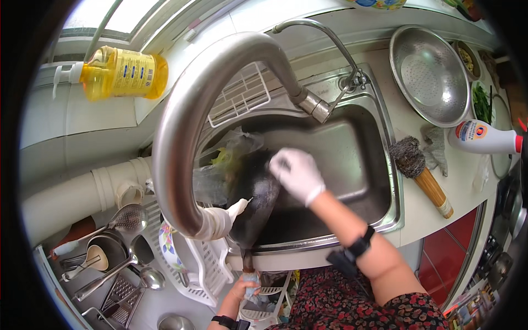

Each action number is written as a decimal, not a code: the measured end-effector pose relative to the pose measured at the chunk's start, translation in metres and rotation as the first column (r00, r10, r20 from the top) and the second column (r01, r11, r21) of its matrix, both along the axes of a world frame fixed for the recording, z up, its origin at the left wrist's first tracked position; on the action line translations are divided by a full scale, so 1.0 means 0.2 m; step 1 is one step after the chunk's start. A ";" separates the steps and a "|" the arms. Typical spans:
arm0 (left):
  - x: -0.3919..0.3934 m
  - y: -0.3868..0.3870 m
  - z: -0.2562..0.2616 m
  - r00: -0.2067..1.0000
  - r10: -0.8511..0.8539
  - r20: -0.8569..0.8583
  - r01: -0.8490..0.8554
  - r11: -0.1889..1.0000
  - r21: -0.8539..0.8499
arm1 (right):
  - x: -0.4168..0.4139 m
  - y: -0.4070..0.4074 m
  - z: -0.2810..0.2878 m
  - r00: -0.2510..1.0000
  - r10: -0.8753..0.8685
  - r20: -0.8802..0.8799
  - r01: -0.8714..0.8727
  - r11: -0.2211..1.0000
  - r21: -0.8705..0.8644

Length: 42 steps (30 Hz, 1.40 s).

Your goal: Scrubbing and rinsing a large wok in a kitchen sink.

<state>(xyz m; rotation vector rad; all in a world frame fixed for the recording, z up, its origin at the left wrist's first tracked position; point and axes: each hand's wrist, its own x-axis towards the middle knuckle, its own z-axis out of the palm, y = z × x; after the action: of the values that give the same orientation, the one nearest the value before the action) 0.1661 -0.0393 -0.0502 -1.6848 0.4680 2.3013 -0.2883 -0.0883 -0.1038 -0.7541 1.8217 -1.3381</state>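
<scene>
A blackened metal pan [264,192], probably a wok, tilts inside the stainless steel sink [338,140]. Its handle [247,262] reaches over the sink's front edge. My left hand [243,286] grips that handle through a pale bluish cloth [252,291]. At the pan's right side is my right hand [299,171] in a white glove, fingers curled; whether something is in them is hidden. A clear plastic bag [210,181] with yellow-green scraps lies at the sink's left. Above arches a thick steel faucet [175,123], white wrapping around its lower end.
Right of the sink lie a bamboo brush [433,192] with steel wool [406,152], a grey cloth [435,148], a colander [429,74] and a white bottle [480,136]. A yellow soap bottle [123,74] is at upper left. White dish rack [210,268] and several utensils stand lower left.
</scene>
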 end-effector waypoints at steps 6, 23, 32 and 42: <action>0.05 -0.05 0.03 0.993 -0.104 0.059 0.107 0.993 -0.046 | 0.17 0.08 0.13 0.971 0.071 -0.226 -0.101 0.987 -0.127; 0.01 -0.07 0.06 0.974 -0.200 0.109 0.213 0.970 -0.121 | 0.10 0.13 0.05 0.985 -0.005 -0.170 -0.010 0.996 -0.091; 0.05 -0.09 0.08 0.973 -0.183 0.137 0.198 0.975 -0.101 | 0.20 0.26 0.15 0.977 0.085 -0.193 -0.100 0.993 -0.069; 0.03 -0.11 0.05 0.977 -0.191 0.095 0.201 0.974 -0.101 | -0.03 0.08 -0.46 0.868 -0.061 0.492 -0.004 0.991 0.131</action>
<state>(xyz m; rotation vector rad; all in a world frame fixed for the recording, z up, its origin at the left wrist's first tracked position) 0.1718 -0.0609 -0.0411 -1.6944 0.7210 2.0894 -0.2942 -0.0726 -0.1960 -0.2741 1.4859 -1.2749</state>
